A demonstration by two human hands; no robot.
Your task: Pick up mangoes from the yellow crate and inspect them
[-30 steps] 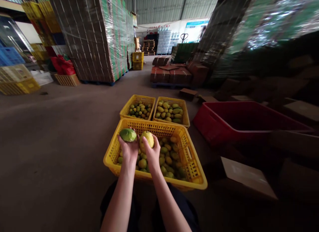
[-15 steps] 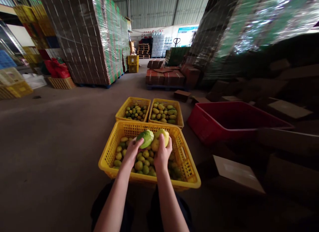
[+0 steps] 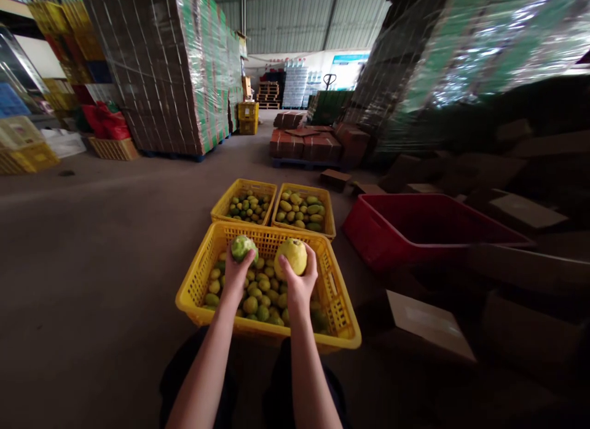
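My left hand (image 3: 237,270) is closed round a green papaya-like fruit (image 3: 243,249) with a pale, mottled end. In my right hand (image 3: 302,280) is a larger yellow papaya-like fruit (image 3: 294,257), the fingers round its right side and the thumb on its near left. Both fruits are held apart from each other above a yellow plastic crate (image 3: 345,306). Many smaller green and yellow fruits (image 3: 263,294) lie inside this crate, partly hidden by my hands and forearms.
Two more yellow crates, left (image 3: 221,203) and right (image 3: 328,215), hold fruit just behind. A red tub (image 3: 375,232) stands on the right, with cardboard boxes (image 3: 428,321) nearby. Wrapped stacks (image 3: 152,66) rise on the left. A low pallet of boxes (image 3: 306,146) lies ahead.
My hands have moved apart, the left one going left with the green fruit. Both fruits have turned in the hands. The view has shifted slightly.
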